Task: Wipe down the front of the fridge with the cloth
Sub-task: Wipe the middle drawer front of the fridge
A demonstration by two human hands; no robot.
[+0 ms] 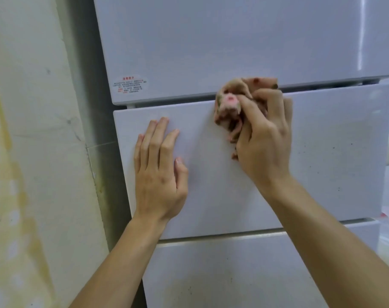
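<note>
Left hand (159, 174) flat on fridge (322, 141), right hand (263, 138) gripping cloth (228, 103)

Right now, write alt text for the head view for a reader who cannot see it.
A right hand grips a crumpled pinkish cloth against the top edge of the middle panel of a white fridge, while the left hand rests flat on the same panel. A sticker with red print sits on the door above.

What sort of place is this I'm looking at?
Most likely a home kitchen. A white fridge with three stacked door fronts fills the view, a printed label on it, a stained, yellowed wall close beside it, and the right hand grips a crumpled cloth against it.
</note>
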